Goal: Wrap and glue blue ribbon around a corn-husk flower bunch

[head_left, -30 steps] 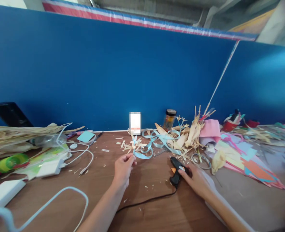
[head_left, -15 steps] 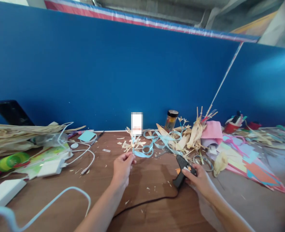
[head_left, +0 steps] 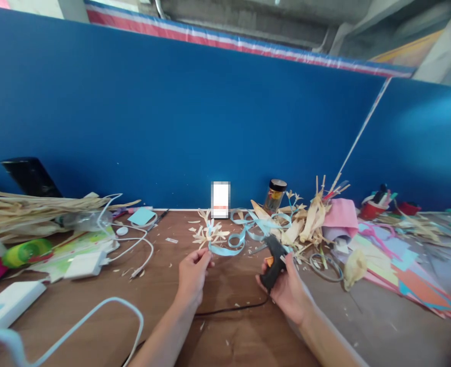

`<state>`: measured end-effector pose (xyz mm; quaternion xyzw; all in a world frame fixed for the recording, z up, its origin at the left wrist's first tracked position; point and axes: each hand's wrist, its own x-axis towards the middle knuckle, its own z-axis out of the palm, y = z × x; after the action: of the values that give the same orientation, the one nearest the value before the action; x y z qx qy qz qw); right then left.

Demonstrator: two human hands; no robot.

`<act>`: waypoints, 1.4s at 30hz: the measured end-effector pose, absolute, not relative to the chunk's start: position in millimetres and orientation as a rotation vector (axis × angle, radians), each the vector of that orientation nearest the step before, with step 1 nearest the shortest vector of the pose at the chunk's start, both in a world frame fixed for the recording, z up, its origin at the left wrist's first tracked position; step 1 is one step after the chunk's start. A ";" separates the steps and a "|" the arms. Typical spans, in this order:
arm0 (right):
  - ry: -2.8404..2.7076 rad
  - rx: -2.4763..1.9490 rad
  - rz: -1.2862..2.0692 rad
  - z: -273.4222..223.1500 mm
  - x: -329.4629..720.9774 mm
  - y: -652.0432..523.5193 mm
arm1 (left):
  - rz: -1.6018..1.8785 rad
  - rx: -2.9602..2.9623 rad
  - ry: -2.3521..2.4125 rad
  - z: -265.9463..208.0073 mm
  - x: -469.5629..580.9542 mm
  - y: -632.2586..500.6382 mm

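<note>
My left hand [head_left: 195,270] pinches the end of a light blue ribbon [head_left: 227,251] above the table's middle. Just beyond those fingertips lie pale, petal-like strips of dried husk [head_left: 209,233]. My right hand [head_left: 286,293] is wrapped round a black glue gun [head_left: 274,260] with an orange trigger. The gun's nozzle points up and to the left, near the loose ribbon loops. From its grip a dark cord [head_left: 235,309] runs left across the table and passes under my left forearm.
At the right are dried husks [head_left: 311,224], a lidded jar [head_left: 275,196], pink cloth [head_left: 341,216] and coloured paper [head_left: 420,280]. White cables [head_left: 149,247], a power strip [head_left: 9,306] and a yellow-green roll [head_left: 26,252] lie left. A blue partition [head_left: 172,117] stands behind.
My right hand has brought the glue gun leftward, closer to my left hand, and turned it. The gun's cord has shifted with it. My left hand keeps its pinch on the ribbon.
</note>
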<state>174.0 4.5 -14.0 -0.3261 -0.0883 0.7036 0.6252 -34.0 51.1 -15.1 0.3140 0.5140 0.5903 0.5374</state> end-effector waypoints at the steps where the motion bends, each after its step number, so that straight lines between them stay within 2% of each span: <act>1: -0.201 -0.729 1.647 -13.8 169.9 2.4 | 1.414 0.742 1.209 -13.2 -34.9 50.4; 11: -0.243 -0.860 1.599 -15.2 162.5 -9.5 | 1.509 0.715 1.100 2.1 -42.0 46.9; 19: -0.281 -0.751 1.765 -9.9 168.1 -2.7 | 1.469 0.787 1.129 12.4 -34.9 44.2; 25: -0.443 -0.665 1.639 3.8 183.1 28.5 | 1.449 0.838 1.213 3.7 -28.6 50.4; 34: -0.510 -0.646 1.817 4.0 165.6 31.3 | 1.436 0.810 1.234 -13.8 -31.0 50.1; 42: -0.747 -0.736 1.696 0.6 146.4 8.9 | 1.418 0.890 1.214 -11.2 -26.6 44.8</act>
<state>146.4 8.9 0.6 -0.3099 -0.3146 0.7143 0.5429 -26.6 44.8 -11.2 0.3699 0.5045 0.5894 0.5111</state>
